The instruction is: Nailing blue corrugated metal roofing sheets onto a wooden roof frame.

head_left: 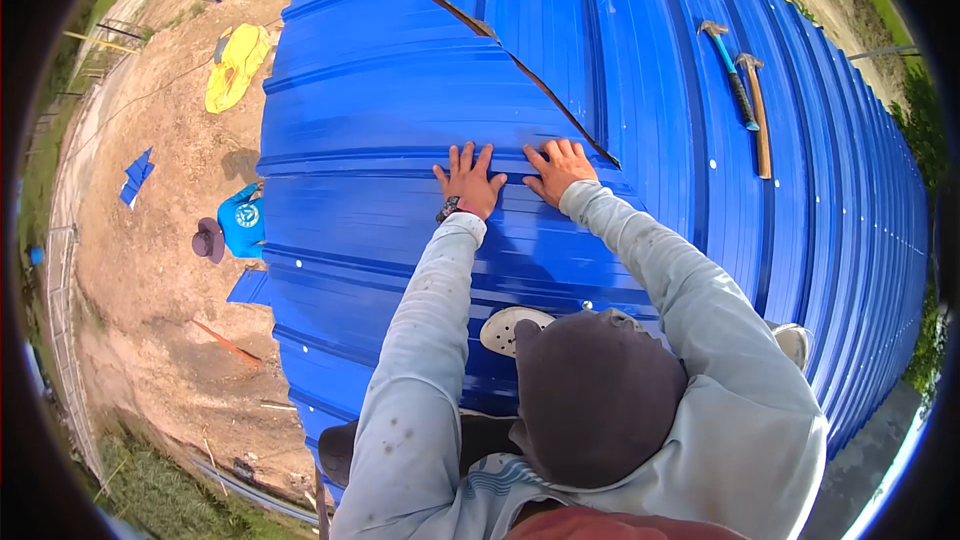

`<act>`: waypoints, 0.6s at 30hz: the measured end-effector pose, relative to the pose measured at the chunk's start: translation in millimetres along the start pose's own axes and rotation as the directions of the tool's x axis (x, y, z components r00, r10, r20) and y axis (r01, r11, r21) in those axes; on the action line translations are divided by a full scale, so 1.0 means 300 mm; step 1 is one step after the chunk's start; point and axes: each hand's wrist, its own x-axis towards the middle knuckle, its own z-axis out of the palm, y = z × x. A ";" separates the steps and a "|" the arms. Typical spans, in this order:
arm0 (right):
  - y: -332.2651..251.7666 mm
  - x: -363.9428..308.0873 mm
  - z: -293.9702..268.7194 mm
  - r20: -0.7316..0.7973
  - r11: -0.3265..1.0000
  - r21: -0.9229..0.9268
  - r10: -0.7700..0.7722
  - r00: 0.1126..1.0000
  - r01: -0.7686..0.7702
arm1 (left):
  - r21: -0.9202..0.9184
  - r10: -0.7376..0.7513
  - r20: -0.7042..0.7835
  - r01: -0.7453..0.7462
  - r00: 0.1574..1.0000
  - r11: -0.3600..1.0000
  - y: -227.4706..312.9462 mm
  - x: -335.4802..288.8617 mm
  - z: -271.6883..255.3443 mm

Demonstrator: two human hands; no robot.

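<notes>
Both my hands rest on a blue ribbed metal roofing sheet point(370, 205). My left hand point(470, 185), with a dark watch at its wrist, presses on a raised rib with its fingers spread. Just to its right, my right hand point(562, 170) lies on the same rib, fingers stretched forward and slightly bent, holding nothing. Beyond the right hand a dark diagonal gap point(548, 92) runs along the cut edge where the sheets meet. Farther right lie two hammers on the roof: a claw hammer with a teal and black handle point(738, 90) and a wooden-handled claw hammer point(762, 135).
A white perforated shoe point(505, 330) stands on the roof beside my bent dark-clad knee point(598, 400). Past the roof's left edge, on the ground below, are a person in a blue shirt point(242, 222), a yellow cloth-like heap point(238, 68) and a blue sheet scrap point(137, 178).
</notes>
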 end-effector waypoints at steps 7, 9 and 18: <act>-0.031 0.012 -0.004 0.050 0.996 -0.075 0.044 0.998 -0.040 | -0.192 0.065 0.085 -0.048 0.994 0.980 -0.060 0.021 0.009; -0.034 0.016 -0.002 0.043 0.995 -0.090 0.040 0.998 -0.036 | -0.249 0.050 0.083 -0.028 0.995 0.968 -0.074 0.015 0.020; -0.034 0.026 0.017 0.041 0.992 -0.122 0.015 0.999 -0.010 | -0.330 -0.331 0.011 0.316 0.944 0.890 -0.205 -0.117 -0.023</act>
